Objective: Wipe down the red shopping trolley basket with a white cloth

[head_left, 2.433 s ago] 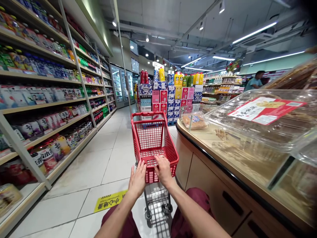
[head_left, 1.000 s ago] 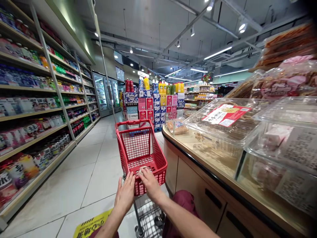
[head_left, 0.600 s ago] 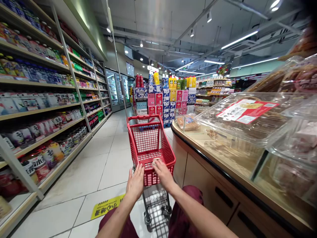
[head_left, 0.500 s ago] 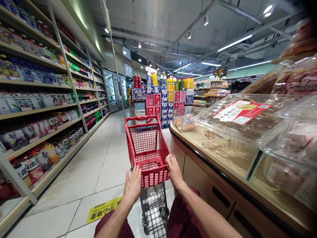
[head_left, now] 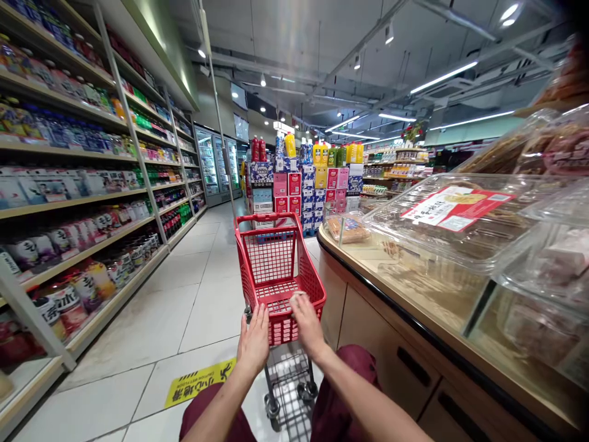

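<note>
Nearest the camera, both forearms are extended over maroon trousers (head_left: 343, 393). The left hand (head_left: 254, 341) is laid flat, fingers spread and uncurled, on the near rim of the red shopping cart (head_left: 278, 276); nothing is gripped. The right hand (head_left: 307, 322) is rested on the same rim, fingers loosely bent over something small and pale, which cannot be identified.

The cart stands on the white tiled floor (head_left: 193, 307), just beside the wooden surface (head_left: 414, 294) on the right. Judged light and stiff: plastic mesh basket, apparently empty, on a thin wheeled frame. It should roll easily and may veer; hold is best taken at the near rim, one hand at each corner.

Farther off: a yellow floor sticker (head_left: 200, 382), stocked shelves (head_left: 83, 202) to the left, stacked drink cartons (head_left: 304, 190) beyond.
</note>
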`<action>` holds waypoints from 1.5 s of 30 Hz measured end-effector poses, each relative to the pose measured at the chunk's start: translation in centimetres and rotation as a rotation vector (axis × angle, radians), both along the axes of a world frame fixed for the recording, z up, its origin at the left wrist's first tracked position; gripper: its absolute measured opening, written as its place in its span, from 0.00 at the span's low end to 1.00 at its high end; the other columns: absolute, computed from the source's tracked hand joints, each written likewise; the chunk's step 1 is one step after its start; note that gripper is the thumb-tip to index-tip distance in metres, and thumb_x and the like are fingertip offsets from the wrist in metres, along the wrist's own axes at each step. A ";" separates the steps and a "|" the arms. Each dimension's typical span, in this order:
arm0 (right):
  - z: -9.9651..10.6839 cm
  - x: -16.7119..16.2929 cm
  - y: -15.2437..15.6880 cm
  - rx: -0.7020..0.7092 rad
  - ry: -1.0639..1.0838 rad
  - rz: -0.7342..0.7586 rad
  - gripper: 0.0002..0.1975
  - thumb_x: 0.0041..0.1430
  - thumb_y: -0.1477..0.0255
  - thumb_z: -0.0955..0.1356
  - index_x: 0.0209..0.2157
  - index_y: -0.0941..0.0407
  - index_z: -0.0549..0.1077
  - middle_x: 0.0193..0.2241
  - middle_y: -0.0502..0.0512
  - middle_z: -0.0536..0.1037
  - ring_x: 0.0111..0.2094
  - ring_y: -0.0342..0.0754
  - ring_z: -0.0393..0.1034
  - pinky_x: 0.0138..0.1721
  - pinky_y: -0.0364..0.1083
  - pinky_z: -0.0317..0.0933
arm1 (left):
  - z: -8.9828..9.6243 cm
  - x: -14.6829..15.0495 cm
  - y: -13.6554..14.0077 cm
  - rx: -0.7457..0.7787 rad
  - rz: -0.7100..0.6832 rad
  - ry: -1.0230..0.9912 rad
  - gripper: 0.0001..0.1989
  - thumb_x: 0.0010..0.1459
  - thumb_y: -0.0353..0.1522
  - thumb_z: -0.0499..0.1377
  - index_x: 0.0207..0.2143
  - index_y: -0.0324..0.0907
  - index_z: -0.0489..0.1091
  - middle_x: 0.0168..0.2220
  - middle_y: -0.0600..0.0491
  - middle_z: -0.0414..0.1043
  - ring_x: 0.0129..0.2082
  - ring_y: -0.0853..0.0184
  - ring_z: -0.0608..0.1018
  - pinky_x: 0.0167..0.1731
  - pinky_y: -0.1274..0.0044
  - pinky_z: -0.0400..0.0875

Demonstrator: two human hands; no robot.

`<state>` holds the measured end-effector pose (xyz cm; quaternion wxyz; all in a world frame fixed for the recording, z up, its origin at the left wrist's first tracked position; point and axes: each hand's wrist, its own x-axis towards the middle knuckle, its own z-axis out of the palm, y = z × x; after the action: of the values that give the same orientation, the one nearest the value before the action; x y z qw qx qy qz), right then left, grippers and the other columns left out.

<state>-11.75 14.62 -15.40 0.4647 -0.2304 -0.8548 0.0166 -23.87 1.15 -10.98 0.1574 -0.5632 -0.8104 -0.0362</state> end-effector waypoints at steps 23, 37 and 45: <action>-0.5 0.2 0.0 -0.067 0.046 0.052 0.24 0.58 0.81 0.57 0.55 0.53 0.60 0.57 0.56 0.59 0.60 0.47 0.46 0.56 0.53 0.53 | -0.1 0.8 0.6 -0.034 -0.034 0.014 0.34 0.47 0.19 0.39 0.59 0.37 0.47 0.62 0.49 0.45 0.62 0.66 0.48 0.59 0.60 0.43; -0.5 0.9 -0.2 -0.089 0.009 0.120 0.22 0.58 0.80 0.56 0.52 0.51 0.64 0.55 0.54 0.63 0.59 0.46 0.49 0.56 0.52 0.54 | -0.7 0.8 0.2 -0.026 -0.065 0.030 0.35 0.46 0.19 0.40 0.60 0.38 0.44 0.62 0.50 0.44 0.62 0.67 0.48 0.59 0.60 0.42; -0.7 1.3 0.0 -0.123 0.025 0.074 0.25 0.56 0.83 0.57 0.54 0.52 0.62 0.57 0.56 0.59 0.60 0.48 0.45 0.57 0.53 0.51 | -1.2 0.5 0.2 -0.002 -0.043 0.076 0.36 0.45 0.19 0.41 0.60 0.39 0.42 0.62 0.51 0.44 0.62 0.66 0.47 0.59 0.60 0.43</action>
<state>-10.49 14.61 -16.06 0.4593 -0.2266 -0.8542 0.0893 -23.32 1.31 -12.23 0.1866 -0.5817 -0.7916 -0.0172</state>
